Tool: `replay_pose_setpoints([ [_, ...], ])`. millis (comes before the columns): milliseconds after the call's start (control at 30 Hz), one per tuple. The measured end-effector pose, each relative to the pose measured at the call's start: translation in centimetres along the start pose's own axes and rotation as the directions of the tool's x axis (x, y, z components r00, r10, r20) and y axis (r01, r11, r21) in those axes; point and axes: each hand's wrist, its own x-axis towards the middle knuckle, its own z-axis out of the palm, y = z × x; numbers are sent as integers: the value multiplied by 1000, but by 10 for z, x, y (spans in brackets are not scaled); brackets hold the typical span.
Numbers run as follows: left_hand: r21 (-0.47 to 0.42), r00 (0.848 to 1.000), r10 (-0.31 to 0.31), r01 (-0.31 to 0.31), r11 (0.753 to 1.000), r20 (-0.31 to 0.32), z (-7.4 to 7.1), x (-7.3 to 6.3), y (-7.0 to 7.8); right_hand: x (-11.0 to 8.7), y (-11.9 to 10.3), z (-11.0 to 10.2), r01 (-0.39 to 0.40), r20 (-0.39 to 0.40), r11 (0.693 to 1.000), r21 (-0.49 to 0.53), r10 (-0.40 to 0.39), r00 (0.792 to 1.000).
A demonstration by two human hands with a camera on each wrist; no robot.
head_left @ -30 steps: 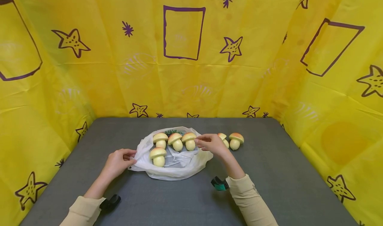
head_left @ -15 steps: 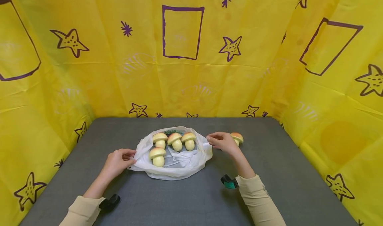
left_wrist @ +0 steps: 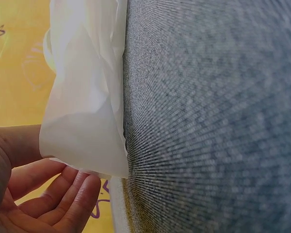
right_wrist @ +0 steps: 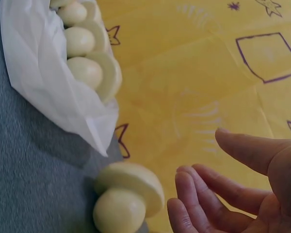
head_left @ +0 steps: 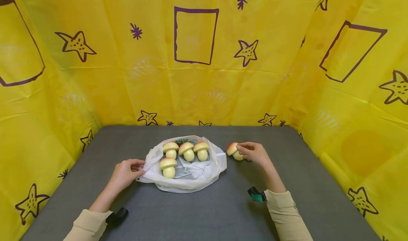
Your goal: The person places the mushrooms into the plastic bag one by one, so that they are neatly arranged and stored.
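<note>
My left hand (head_left: 125, 173) pinches the left edge of a white plastic bag (head_left: 196, 184). In the left wrist view the bag's edge (left_wrist: 85, 126) lies between thumb and fingers. Several toy mushrooms with cream stems lie in the bag's wide mouth, one mushroom (head_left: 168, 167) nearer than the row behind it. Right of the bag, my right hand (head_left: 257, 155) hovers beside a loose mushroom (head_left: 233, 149) with a reddish cap. Its thumb and fingers stand apart with nothing between them in the right wrist view, close to that mushroom (right_wrist: 131, 187). A second loose mushroom is mostly hidden behind the hand.
The dark grey table (head_left: 191, 216) carries the bag and mushrooms. A yellow cloth (head_left: 197, 92) with purple drawings stands behind and at both sides. Black straps (head_left: 118, 217) show at both wrists.
My right hand has moved right, from over the bag's mushrooms past its right edge to the loose mushrooms. The bag's right edge has shifted slightly outward. The left hand holds its place.
</note>
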Motion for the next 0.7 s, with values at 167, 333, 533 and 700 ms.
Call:
replay_pose_setpoints([
  [167,0,1000,-1,1,1000,4,0,0,0,-6,6,-11,3,-3,999,36,-3,1000],
  [333,2,1000,7,-7,1000,1,-1,-1,0,-6,14,-19,-21,-7,996,81,22,1000],
  [533,-2,1000,6,-6,1000,-2,-1,-1,-1,-5,23,-27,-30,-41,999,44,32,999],
  [700,-5,1000,-1,1,1000,7,-2,-2,1,-5,31,-35,-27,-55,1000,14,28,998],
])
